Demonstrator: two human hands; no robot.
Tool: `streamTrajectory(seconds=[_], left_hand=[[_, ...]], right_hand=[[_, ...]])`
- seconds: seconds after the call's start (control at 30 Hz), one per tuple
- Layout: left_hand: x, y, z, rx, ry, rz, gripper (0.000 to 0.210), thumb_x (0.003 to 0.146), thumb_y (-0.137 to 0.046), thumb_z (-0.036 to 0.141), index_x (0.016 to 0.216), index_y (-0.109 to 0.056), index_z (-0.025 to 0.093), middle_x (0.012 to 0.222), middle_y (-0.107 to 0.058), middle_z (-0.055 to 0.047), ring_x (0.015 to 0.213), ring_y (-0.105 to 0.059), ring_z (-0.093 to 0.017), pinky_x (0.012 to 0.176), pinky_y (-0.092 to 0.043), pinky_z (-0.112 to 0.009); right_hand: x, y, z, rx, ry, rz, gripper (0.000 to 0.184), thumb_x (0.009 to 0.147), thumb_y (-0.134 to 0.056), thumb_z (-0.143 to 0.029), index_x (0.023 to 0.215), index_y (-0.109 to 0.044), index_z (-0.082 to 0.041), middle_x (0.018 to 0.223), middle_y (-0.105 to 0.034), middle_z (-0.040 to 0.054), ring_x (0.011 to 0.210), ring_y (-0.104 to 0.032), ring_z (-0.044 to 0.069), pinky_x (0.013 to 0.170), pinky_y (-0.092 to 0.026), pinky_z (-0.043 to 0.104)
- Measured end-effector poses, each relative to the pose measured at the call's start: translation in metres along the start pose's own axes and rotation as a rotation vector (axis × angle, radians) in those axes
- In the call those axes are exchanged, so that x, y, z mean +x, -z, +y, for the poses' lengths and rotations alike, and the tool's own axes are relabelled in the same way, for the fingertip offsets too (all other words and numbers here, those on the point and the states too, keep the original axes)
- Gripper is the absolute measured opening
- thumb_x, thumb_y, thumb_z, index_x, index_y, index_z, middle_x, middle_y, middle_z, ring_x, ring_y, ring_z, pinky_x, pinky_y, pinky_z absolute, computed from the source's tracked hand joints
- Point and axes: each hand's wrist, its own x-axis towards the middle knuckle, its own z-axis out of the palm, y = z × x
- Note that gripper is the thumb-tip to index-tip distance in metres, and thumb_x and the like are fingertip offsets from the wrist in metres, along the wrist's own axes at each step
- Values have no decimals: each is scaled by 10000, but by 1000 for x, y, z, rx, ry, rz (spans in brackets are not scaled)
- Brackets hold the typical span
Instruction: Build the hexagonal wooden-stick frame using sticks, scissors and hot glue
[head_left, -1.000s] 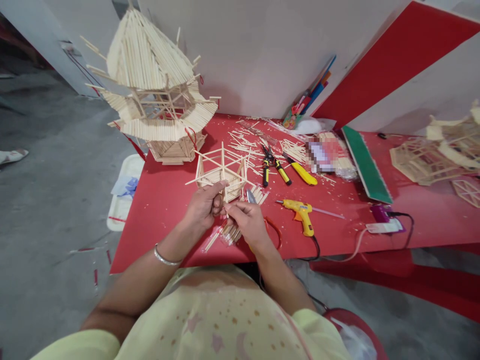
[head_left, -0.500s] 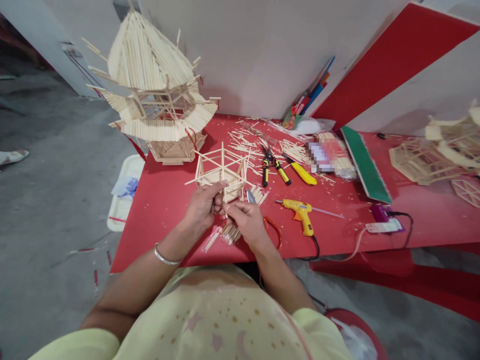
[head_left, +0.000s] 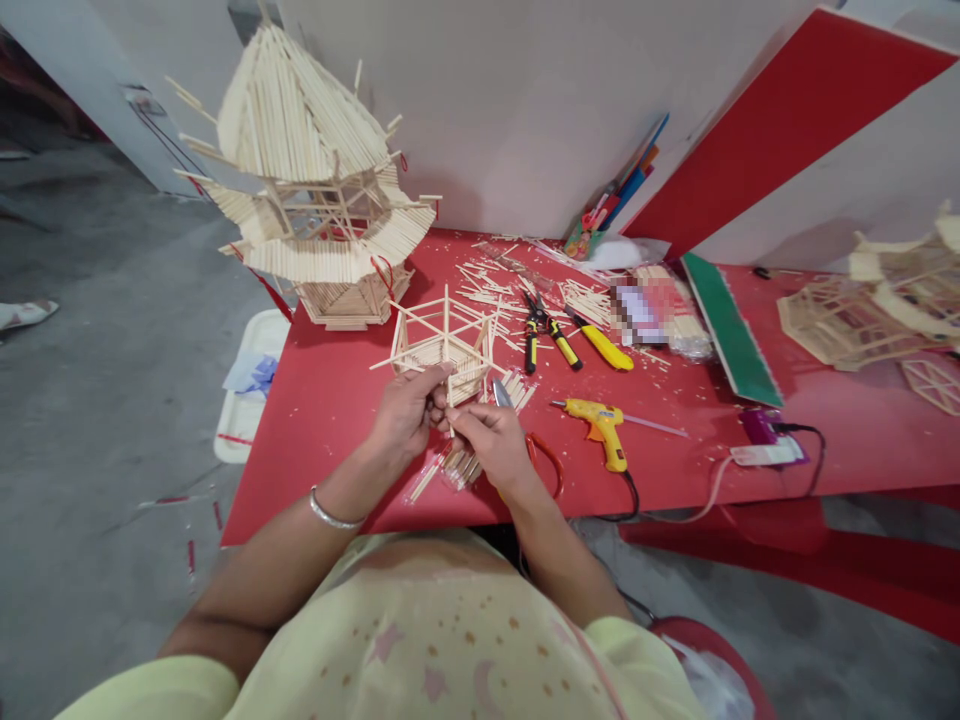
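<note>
Hardly anything has moved over the last second: both hands keep the same pose, and the view itself shifts only very slightly. The left hand [head_left: 405,415], with a bracelet [head_left: 330,512] at its wrist, has thumb and fingers closed on the near corner of a six-sided stick frame [head_left: 447,334]. The right hand [head_left: 493,440] pinches the lower end of that same corner, its fingertips just beside those of the left; whether it grips a separate stick there, I cannot tell. The frame is at the near part of the red table [head_left: 315,420], in front of the person, with spokes meeting at the middle of its top.

Below the hands lie bundled sticks [head_left: 461,465] in clear wrapping, and a red loop-shaped handle [head_left: 553,465] shows just beside the right wrist. Behind the frame, to the left, stands a tall stick tower [head_left: 300,120] with a pointed roof. Loose sticks [head_left: 484,285] are scattered beyond the frame, near black-and-yellow pliers [head_left: 566,352] and a yellow-handled tool [head_left: 611,350]. A yellow glue gun [head_left: 606,420] lies to the right, well apart from both hands, a clear rod reaching out from its back. Farther right are a green board [head_left: 731,330] and another stick model [head_left: 825,325].
</note>
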Motion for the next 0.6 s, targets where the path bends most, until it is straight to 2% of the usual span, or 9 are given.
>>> streamTrajectory(seconds=[0.6], left_hand=[[2,-2,-2,1,-25,16,415,742,-825,335,472,-561,163,395,-495,21,305,-434,-85,322,-316,-211]], right_hand=[[3,-1,8,45,23,21,357,888,-684,-473,675,-732,-190,577,-630,-8,504,-482,103,504,-345,245]])
